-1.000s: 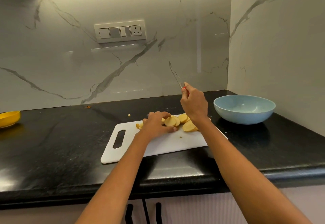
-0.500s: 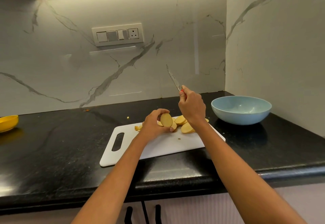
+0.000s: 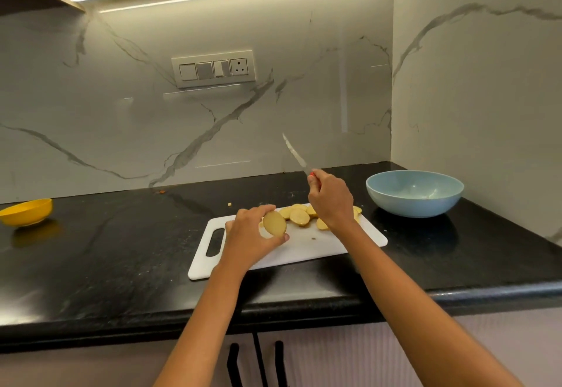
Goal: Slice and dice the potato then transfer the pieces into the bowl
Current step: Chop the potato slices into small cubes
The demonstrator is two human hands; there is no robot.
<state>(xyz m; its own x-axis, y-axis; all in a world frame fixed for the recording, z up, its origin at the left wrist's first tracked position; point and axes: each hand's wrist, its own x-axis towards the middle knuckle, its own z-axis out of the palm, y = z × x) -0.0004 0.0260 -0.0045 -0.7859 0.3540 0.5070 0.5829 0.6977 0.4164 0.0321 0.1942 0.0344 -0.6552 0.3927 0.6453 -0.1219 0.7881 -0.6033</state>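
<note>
knife handle (image 3: 314, 177) hidden in right hand (image 3: 330, 201), some slices (image 3: 322, 224) behind wrist

Your bench (image 3: 106, 265) is black stone with pale veining, set into a corner of marble-look wall. A white cutting board (image 3: 304, 250) lies flat on it near the front edge, handle slot to your left. To the board's right, apart from it, a light blue bowl (image 3: 415, 204) sits close to the side wall. At the far left a yellow bowl (image 3: 27, 212) rests tilted on the bench. One small pale scrap (image 3: 230, 204) lies on the stone just behind the board, and an orange speck (image 3: 162, 191) sits where bench meets back wall.
</note>
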